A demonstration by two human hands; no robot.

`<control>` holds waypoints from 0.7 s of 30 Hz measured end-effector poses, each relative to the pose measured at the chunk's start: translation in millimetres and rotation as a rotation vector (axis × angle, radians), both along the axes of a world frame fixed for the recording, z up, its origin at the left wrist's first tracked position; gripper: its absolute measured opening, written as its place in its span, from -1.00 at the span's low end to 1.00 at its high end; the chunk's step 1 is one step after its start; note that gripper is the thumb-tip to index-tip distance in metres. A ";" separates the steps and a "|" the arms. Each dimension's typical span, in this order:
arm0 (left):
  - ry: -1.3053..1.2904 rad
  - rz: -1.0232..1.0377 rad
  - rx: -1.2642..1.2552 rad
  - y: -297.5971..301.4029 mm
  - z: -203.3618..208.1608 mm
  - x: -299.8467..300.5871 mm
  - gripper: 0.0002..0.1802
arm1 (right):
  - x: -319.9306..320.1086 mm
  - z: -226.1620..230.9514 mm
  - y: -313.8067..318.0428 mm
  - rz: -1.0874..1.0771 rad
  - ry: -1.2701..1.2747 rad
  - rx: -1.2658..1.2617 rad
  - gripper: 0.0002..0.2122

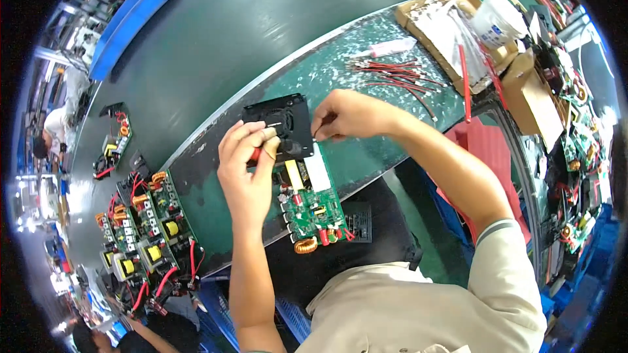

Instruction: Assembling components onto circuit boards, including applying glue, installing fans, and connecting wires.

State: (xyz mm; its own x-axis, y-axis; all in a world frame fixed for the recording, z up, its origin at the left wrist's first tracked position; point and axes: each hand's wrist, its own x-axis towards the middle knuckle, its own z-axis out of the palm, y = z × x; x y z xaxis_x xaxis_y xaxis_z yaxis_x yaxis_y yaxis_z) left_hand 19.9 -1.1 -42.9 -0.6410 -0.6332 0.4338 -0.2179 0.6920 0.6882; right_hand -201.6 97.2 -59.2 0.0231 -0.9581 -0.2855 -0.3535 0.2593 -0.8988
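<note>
A green circuit board (313,204) with a copper coil, yellow parts and a white strip lies at the near edge of the green bench mat (314,78). A black square fan (278,121) stands at the board's far end. My left hand (245,163) pinches a small red and black wire end against the fan's near left side. My right hand (347,114) grips a thin dark wire at the fan's right edge, fingers pinched together.
A bundle of red wires (399,75) and a white tube (386,48) lie further right on the mat. Cardboard boxes (451,26) with bags and a white tub (498,19) stand at far right. Several finished boards (147,222) sit on the dark conveyor (216,19) at left.
</note>
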 end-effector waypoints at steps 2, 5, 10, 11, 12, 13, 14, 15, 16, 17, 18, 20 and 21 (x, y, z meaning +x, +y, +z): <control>-0.009 -0.043 0.127 -9.8 1.9 -6.7 -0.82 | 1.7 -7.7 0.3 -0.044 -0.016 0.020 -0.88; -0.069 -0.050 0.213 -17.9 11.0 -15.6 -0.78 | 3.0 -17.8 -2.0 -0.150 -0.323 0.063 -0.88; -0.274 0.002 0.357 -29.4 21.1 -34.0 -0.71 | -9.1 -18.6 -9.2 -0.072 -0.369 0.179 -0.85; -0.286 0.004 0.363 -31.5 20.2 -35.4 -0.71 | -11.1 -19.7 -10.0 -0.065 -0.390 0.183 -0.84; -0.288 0.013 0.366 -32.6 18.8 -36.7 -0.71 | -12.5 -19.5 -10.5 -0.071 -0.406 0.191 -0.83; -0.262 0.018 0.334 -33.0 17.5 -38.1 -0.69 | -13.2 -19.1 -11.4 -0.063 -0.409 0.195 -0.83; -0.238 0.022 0.301 -33.2 16.1 -38.5 -0.68 | -13.5 -18.0 -11.9 -0.067 -0.439 0.198 -0.83; -0.240 0.026 0.301 -32.7 16.1 -38.4 -0.68 | -13.6 -17.4 -11.4 -0.074 -0.467 0.196 -0.82; -0.236 0.032 0.297 -32.0 16.0 -38.3 -0.67 | -13.9 -19.9 -11.6 -0.071 -0.471 0.196 -0.82; -0.233 0.037 0.292 -31.1 15.7 -38.3 -0.67 | -14.4 -23.3 -11.9 -0.051 -0.486 0.180 -0.82; -0.236 0.035 0.292 -31.9 14.1 -39.7 -0.67 | -15.9 -23.8 -12.4 -0.034 -0.501 0.164 -0.82; -0.202 0.024 0.310 -33.5 9.6 -41.2 -0.65 | -17.3 -22.4 -11.3 -0.025 -0.487 0.166 -0.83; -0.206 0.020 0.308 -34.2 9.6 -41.6 -0.65 | -17.1 -20.0 -10.8 -0.013 -0.471 0.168 -0.83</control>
State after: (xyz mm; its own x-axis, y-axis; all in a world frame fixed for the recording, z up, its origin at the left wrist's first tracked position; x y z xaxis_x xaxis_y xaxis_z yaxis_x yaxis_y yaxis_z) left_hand -21.7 -35.3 -33.4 -0.6810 -0.7275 0.0838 -0.3855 0.4533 0.8037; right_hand -218.7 86.4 -79.2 0.1751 -0.9006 -0.3977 0.0848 0.4163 -0.9053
